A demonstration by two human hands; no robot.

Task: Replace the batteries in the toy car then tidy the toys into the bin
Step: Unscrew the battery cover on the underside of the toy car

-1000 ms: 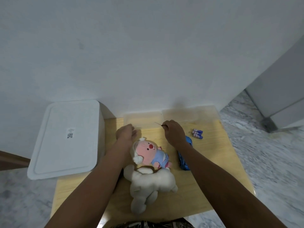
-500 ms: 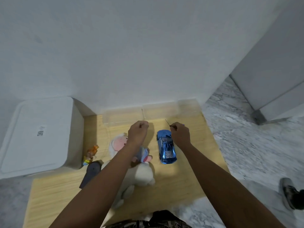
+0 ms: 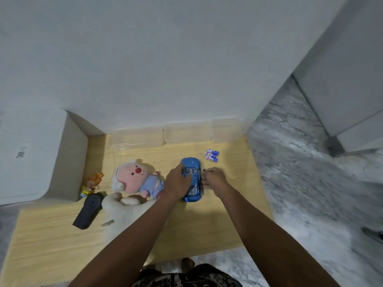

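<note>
Blue and shiny, the toy car (image 3: 191,179) sits on the wooden tabletop (image 3: 51,245), near the middle. The left hand (image 3: 177,183) lies over the car's left side with its fingers curled onto it. The right hand (image 3: 214,179) is touching the car's right side. Its fingers are curled and pinch a thin dark tool (image 3: 207,171), too small to make out. Three small batteries (image 3: 211,155) lie together just past the car, a little to the right.

A pink stuffed doll (image 3: 136,179) in blue clothes lies to the left of the car. A white stuffed toy (image 3: 124,206) lies below it, partly under the left arm. A black remote (image 3: 88,211) rests further left. A small orange toy (image 3: 92,183) sits beside the big white bin (image 3: 31,154), which has its lid on. Clear plastic boxes (image 3: 176,131) stand along the wall.
</note>
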